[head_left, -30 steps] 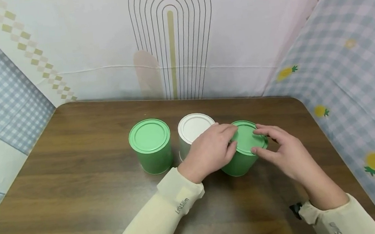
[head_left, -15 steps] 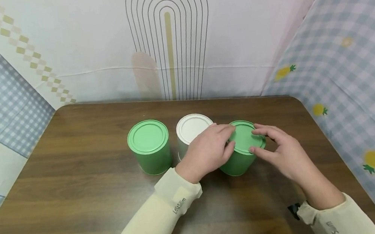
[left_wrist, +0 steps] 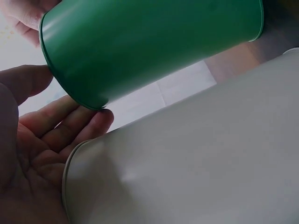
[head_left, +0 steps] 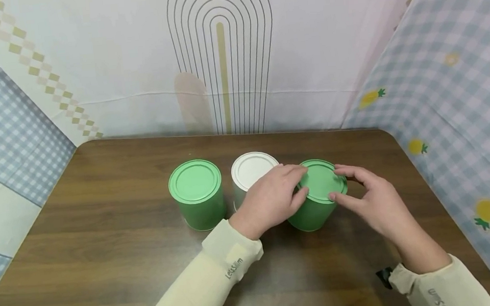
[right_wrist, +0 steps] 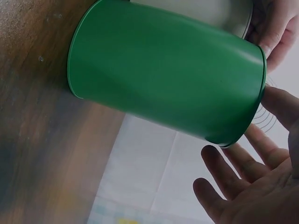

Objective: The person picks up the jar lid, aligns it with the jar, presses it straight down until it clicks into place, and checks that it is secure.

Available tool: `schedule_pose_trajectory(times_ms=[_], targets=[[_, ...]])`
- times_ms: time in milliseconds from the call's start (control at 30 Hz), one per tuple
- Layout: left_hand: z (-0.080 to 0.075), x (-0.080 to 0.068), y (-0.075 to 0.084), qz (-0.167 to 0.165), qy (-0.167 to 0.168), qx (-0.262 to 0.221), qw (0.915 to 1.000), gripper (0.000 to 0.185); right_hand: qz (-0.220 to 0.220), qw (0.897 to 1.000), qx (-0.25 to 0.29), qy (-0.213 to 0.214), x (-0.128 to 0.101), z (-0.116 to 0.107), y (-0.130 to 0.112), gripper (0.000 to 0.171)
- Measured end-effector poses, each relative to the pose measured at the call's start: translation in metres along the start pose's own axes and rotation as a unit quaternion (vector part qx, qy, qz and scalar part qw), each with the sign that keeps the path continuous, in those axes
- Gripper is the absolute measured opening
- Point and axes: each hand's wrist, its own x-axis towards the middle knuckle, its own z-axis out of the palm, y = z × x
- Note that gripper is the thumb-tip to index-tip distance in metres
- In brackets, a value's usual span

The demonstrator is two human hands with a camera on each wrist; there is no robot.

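Three lidded tins stand in a row on the brown table (head_left: pixel 103 245). Both hands are at the lid (head_left: pixel 320 181) of the right green tin (head_left: pixel 310 213). My left hand (head_left: pixel 298 183) reaches past the white tin (head_left: pixel 251 169) and pinches the lid's left rim between thumb and fingers. My right hand (head_left: pixel 338 182) holds the right rim with thumb and forefinger. The left wrist view shows the green tin (left_wrist: pixel 149 42) above the white tin (left_wrist: pixel 196 163), fingertips (left_wrist: pixel 96 119) on the rim. In the right wrist view the green tin (right_wrist: pixel 163 74) fills the frame, the thumb (right_wrist: pixel 280 102) at its rim.
A second green tin (head_left: pixel 197 194) stands left of the white one, with a small gap between them. Patterned cloth walls close in the table at the back, left and right. The rounded back right corner (head_left: pixel 391 131) of the table lies just beyond the hands.
Almost nothing has moved. Both hands stay on the right green tin's lid, and only the view has shifted slightly.
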Motion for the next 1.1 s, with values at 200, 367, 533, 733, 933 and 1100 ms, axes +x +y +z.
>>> schedule_pose_trajectory(times_ms=[200,367,533,733,933,1100], targets=[[-0.002,0.0,0.001,0.001,-0.004,-0.001,1.0,0.042,-0.003,1.0,0.002,-0.002,0.0,-0.003,0.001,0.059],[-0.002,0.0,0.002,0.003,-0.001,-0.001,1.0,0.042,-0.012,1.0,-0.013,0.01,-0.003,-0.002,0.001,0.059],[-0.002,-0.001,0.002,0.006,0.001,0.001,1.0,0.042,-0.024,0.999,-0.037,0.03,-0.006,0.001,0.003,0.06],[-0.002,0.0,0.003,0.003,-0.006,0.004,1.0,0.044,-0.039,0.997,-0.048,0.037,-0.007,0.004,0.004,0.055],[-0.003,-0.001,0.0,0.025,-0.007,-0.002,0.9997,0.047,-0.064,0.995,-0.061,0.043,-0.011,0.006,0.003,0.047],[-0.005,-0.004,-0.001,0.067,0.009,0.012,0.9976,0.044,-0.077,0.994,-0.065,0.049,-0.015,0.01,0.001,0.048]])
